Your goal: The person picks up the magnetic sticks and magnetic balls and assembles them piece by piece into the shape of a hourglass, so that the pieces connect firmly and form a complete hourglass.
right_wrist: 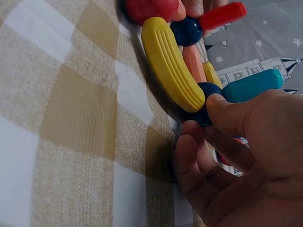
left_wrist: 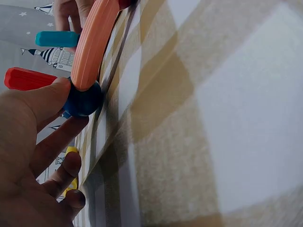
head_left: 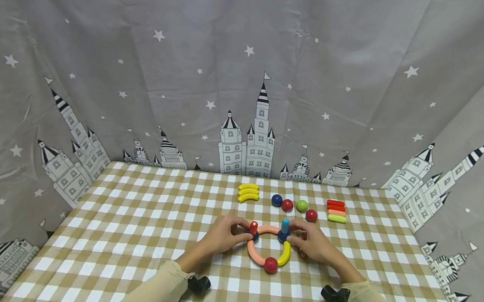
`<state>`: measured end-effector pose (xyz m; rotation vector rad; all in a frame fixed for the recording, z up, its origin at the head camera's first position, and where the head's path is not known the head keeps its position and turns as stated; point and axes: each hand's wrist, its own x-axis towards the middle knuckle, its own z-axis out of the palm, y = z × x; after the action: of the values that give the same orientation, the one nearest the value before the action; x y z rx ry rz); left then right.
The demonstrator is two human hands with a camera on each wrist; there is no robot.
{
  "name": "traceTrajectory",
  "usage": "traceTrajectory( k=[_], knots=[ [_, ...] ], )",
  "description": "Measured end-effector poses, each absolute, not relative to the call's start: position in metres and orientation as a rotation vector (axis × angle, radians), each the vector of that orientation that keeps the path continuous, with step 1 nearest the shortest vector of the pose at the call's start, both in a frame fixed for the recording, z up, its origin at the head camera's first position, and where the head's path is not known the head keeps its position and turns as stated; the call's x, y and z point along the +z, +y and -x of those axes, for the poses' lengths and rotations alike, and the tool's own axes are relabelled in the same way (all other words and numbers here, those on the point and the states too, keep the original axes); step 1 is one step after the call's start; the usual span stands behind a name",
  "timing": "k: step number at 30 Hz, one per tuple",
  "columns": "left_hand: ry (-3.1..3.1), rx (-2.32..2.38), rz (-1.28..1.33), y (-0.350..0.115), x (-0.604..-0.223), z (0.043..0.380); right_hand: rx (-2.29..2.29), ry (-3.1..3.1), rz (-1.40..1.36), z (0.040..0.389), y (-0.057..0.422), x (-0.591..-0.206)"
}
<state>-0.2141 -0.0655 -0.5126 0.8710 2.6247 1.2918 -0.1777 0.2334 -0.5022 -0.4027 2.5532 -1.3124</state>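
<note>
A ring of curved toy sticks and balls lies on the checked cloth. Its front ball is red, joined to a yellow curved stick and a salmon curved stick. A second salmon curved stick spans the back between two dark blue balls. My left hand pinches the left blue ball, on which a red rod stands upright. Between thumb and fingers, my right hand holds the right blue ball, topped by a teal rod.
Behind the ring lie several yellow curved sticks, a blue ball, red balls and a green ball. Short straight rods sit at the back right. A grey castle-print curtain borders the checked tablecloth.
</note>
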Motion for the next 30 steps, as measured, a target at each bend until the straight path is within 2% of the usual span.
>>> traceTrajectory(
  k=[22,30],
  knots=[
    [2.635,1.306,-0.842,-0.066,-0.512,0.209,-1.388,2.445,0.412,0.184,0.237,-0.506],
    [2.597,1.278,-0.883,-0.066,-0.512,0.21,-1.375,2.51,0.378,0.175,0.239,-0.499]
  ],
)
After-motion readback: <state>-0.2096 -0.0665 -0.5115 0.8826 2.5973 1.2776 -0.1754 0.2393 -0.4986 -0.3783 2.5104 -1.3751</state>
